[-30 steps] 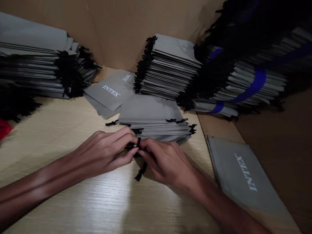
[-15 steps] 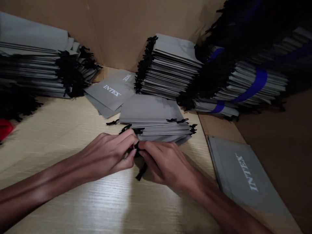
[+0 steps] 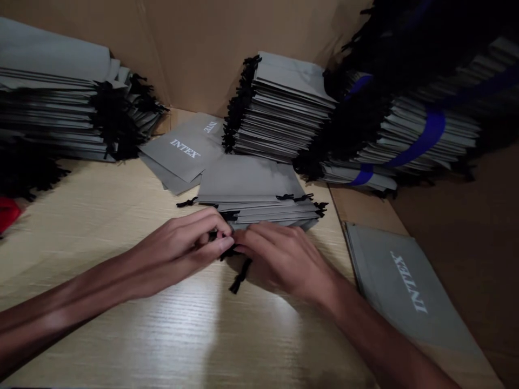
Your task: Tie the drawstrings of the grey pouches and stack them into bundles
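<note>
So left hand (image 3: 182, 243) and right hand (image 3: 284, 256) both pinch a thin black fabric cord (image 3: 240, 276), seems limp, light, best gripped near its end

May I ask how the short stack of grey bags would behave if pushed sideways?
The short stack of grey bags would probably slide apart, not tip: it is low, its layers fanned. Each bag looks thin and flat, so likely light and bendy.

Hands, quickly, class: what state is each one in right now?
Left hand: closed, pinching the cord.
Right hand: closed, pinching the same cord.
</note>
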The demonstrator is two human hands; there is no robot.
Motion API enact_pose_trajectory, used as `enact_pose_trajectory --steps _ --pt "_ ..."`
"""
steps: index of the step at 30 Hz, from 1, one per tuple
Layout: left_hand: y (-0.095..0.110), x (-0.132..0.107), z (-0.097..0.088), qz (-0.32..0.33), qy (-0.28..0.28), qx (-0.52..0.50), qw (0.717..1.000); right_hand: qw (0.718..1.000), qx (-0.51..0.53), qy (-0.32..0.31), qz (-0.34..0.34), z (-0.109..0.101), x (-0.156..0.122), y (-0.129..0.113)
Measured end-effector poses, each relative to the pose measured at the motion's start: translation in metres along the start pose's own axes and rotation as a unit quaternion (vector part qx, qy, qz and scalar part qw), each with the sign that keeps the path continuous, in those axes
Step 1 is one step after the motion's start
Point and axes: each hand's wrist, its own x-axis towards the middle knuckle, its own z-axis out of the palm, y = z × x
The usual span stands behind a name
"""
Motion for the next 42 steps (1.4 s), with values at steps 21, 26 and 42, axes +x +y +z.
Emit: enact_pose_trajectory --steps 21,26,42 --pt "0.007 0.007 -0.007 -0.241 -0.121 -0.357 0.894 0.994 0.080 0.067 0.024 -0.008 0.000 0.000" --pt "-0.010 0.007 -0.006 -0.216 -0.136 -0.379 0.889 0.975 0.181 0.109 0.062 -0.009 -0.001 -0.004" --pt "-0.010 0.005 0.011 -0.158 -0.019 -0.255 0.954 0.980 0.146 0.114 0.077 -0.002 0.001 -0.003"
